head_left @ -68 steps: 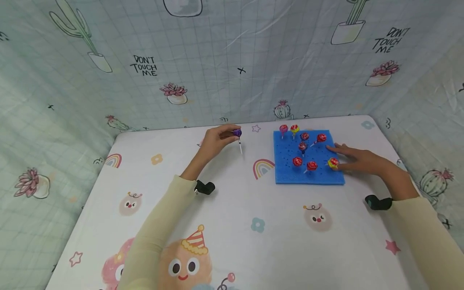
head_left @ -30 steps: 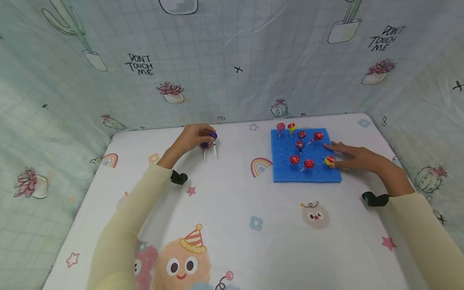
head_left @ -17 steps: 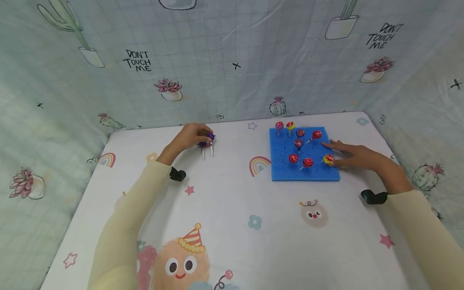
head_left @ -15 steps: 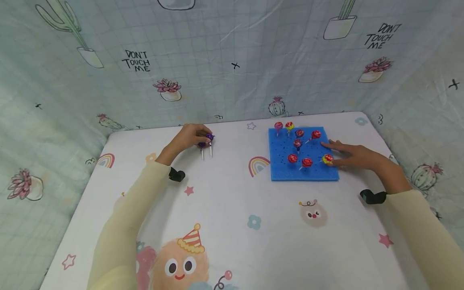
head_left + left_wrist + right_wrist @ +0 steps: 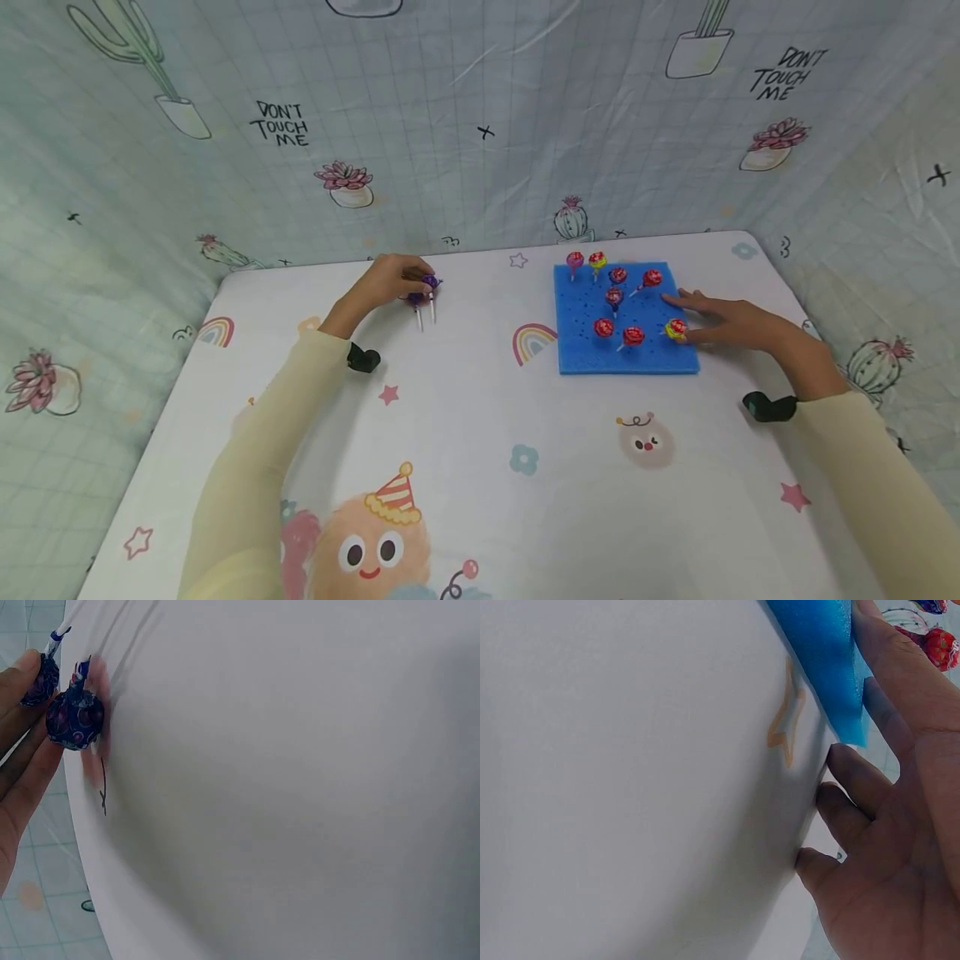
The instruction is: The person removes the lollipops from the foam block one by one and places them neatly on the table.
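My left hand point(image 5: 387, 282) is at the far left of the table, pinching a purple-wrapped lollipop point(image 5: 432, 283) by its head between thumb and fingers, white stick pointing toward me. A second purple lollipop point(image 5: 75, 720) is just beside the held one, partly under the fingers in the head view. Over on the right, my right hand point(image 5: 738, 323) rests with spread fingers at the right edge of a blue foam board point(image 5: 600, 362). Its thumb lies close to a yellow-and-red lollipop point(image 5: 676, 329) stuck in the board. In the right wrist view, the fingers point(image 5: 859, 780) lie beside the board's corner.
Several more lollipops stand in the board, among them a pink one point(image 5: 574, 260), a yellow one point(image 5: 597, 260) and a red one point(image 5: 633, 336). The white table point(image 5: 480, 400) has printed cartoons. A patterned cloth point(image 5: 420, 108) hangs behind it.
My left hand has carried its purple lollipop leftward to the other purple one, then stayed nearly still. My right hand has kept its place on the board.
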Motion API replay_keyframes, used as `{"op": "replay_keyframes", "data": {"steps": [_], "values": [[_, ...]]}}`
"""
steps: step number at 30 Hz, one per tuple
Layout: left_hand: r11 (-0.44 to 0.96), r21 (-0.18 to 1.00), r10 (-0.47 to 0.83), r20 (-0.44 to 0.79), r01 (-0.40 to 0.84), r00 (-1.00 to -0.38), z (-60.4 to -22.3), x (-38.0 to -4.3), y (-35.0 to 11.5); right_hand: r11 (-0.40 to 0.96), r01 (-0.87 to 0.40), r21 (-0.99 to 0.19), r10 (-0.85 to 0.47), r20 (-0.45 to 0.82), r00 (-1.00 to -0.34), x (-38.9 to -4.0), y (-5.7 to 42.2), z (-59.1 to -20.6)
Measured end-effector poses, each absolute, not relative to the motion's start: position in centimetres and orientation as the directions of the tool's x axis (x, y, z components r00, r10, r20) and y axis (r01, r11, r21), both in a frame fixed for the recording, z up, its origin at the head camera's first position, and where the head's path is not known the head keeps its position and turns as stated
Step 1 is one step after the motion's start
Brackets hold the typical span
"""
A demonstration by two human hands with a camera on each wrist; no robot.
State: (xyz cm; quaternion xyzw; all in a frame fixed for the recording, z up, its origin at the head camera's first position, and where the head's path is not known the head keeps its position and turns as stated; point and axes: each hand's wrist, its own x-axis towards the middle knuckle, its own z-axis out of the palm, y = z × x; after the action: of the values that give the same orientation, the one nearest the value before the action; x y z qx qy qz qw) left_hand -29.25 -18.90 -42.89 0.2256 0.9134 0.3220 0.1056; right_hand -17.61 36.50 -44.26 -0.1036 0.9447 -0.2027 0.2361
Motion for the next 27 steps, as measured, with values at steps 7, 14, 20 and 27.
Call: {"op": "replay_keyframes", "data": {"steps": [7, 14, 20, 27], "values": [[0.679, 0.659, 0.487, -0.075, 0.324, -0.870, -42.7, -29.4, -18.9, 0.893, -0.092, -0.440, -0.290, -0.409, -0.865, -17.6, 36.3, -44.2], [0.650, 0.683, 0.515, -0.075, 0.333, -0.854, -43.0, -29.9, -18.3, 0.892, -0.087, -0.443, -0.286, -0.405, -0.868, -17.7, 36.2, -44.1], [0.658, 0.660, 0.546, -0.086, 0.363, -0.833, -42.7, -30.3, -18.0, 0.884, -0.077, -0.461, -0.289, -0.411, -0.865, -17.7, 36.1, -43.9], [0.704, 0.575, 0.569, -0.106, 0.416, -0.815, -42.2, -30.8, -17.9, 0.886, -0.065, -0.458, -0.281, -0.420, -0.863, -17.7, 36.0, -43.6]]}}
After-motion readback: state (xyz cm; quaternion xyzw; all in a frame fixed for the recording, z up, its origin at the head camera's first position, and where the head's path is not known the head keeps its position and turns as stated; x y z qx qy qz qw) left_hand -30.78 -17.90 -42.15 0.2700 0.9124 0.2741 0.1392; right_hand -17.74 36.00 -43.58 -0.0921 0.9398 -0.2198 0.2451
